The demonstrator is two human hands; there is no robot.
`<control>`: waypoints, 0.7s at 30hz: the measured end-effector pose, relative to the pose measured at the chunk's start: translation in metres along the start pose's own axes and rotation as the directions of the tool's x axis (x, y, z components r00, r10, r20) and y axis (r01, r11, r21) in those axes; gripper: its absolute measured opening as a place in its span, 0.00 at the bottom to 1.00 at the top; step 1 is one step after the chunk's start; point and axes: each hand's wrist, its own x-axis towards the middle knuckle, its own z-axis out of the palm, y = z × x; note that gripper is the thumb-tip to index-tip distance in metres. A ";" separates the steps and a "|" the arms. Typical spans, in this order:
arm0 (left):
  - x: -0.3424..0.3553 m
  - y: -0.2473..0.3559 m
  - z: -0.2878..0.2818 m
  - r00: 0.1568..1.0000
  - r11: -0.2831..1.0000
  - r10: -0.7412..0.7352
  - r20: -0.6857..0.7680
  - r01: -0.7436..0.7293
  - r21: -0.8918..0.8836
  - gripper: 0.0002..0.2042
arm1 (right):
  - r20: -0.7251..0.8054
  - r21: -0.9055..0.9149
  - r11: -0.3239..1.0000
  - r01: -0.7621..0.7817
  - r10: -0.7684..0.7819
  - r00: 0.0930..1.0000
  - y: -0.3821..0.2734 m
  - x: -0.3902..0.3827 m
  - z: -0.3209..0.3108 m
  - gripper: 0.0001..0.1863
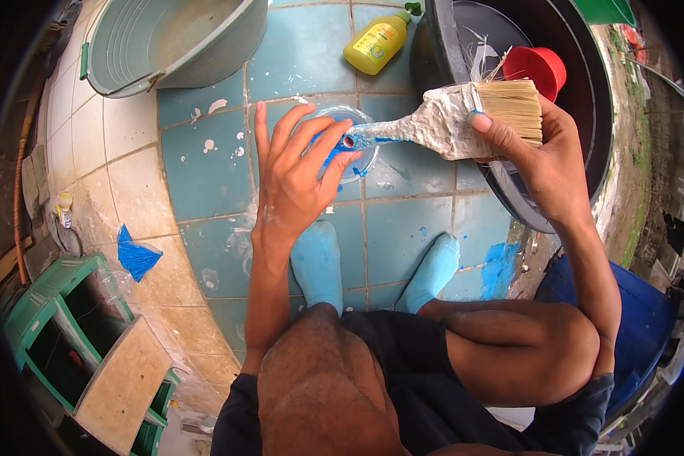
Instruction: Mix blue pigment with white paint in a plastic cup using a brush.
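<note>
My right hand [547, 152] grips a wide paintbrush [448, 121] near the base of its pale bristles; its ferrule is coated in dried whitish paint and its handle is streaked blue. My left hand [300, 163] holds the handle's end between thumb and fingertips, the other fingers raised. Beneath the handle is a clear plastic container [361, 167] with blue paint, on the teal tiles [205, 175]. Just behind stands a black tub [589, 152] with a red scoop [532, 64] in it; the brush is in front of it.
A grey-green basin [167, 45] and yellow pump bottle [374, 44] are at the back. Blue plastic scrap [137, 251] lies left. A green frame [53, 311] with a wooden board [121, 372] is lower left, a blue container [600, 342] lower right. My socked feet [315, 266] are below my hands.
</note>
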 end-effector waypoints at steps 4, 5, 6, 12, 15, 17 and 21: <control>-0.001 0.003 0.001 0.999 1.000 0.002 -0.036 -0.003 -0.012 0.17 | -0.101 0.024 0.998 0.062 -0.060 0.993 -0.012 0.004 0.013 0.17; -0.002 0.006 0.002 0.999 1.000 0.004 -0.037 -0.004 -0.011 0.17 | -0.102 0.024 0.998 0.064 -0.062 0.993 -0.013 0.005 0.016 0.17; -0.005 0.010 0.005 0.997 1.000 -0.012 -0.076 0.013 0.004 0.17 | -0.049 0.058 0.995 0.085 -0.082 0.995 -0.013 0.007 0.018 0.19; -0.015 0.020 0.015 0.986 0.999 -0.035 -0.165 0.033 -0.015 0.18 | 0.024 0.079 0.991 0.109 -0.111 0.994 -0.010 0.014 0.035 0.23; -0.015 0.027 0.015 0.974 0.998 -0.060 -0.220 0.063 0.006 0.18 | 0.044 0.255 0.967 0.020 -0.032 0.999 0.000 0.016 0.041 0.23; -0.014 0.029 0.014 0.970 0.998 -0.056 -0.237 0.064 0.028 0.19 | 0.128 0.590 0.793 -0.152 0.093 0.987 0.002 0.013 0.049 0.23; -0.016 0.033 0.017 0.979 0.998 -0.051 -0.197 0.047 -0.029 0.20 | 0.178 0.584 0.782 -0.218 0.139 0.974 0.019 0.015 0.051 0.23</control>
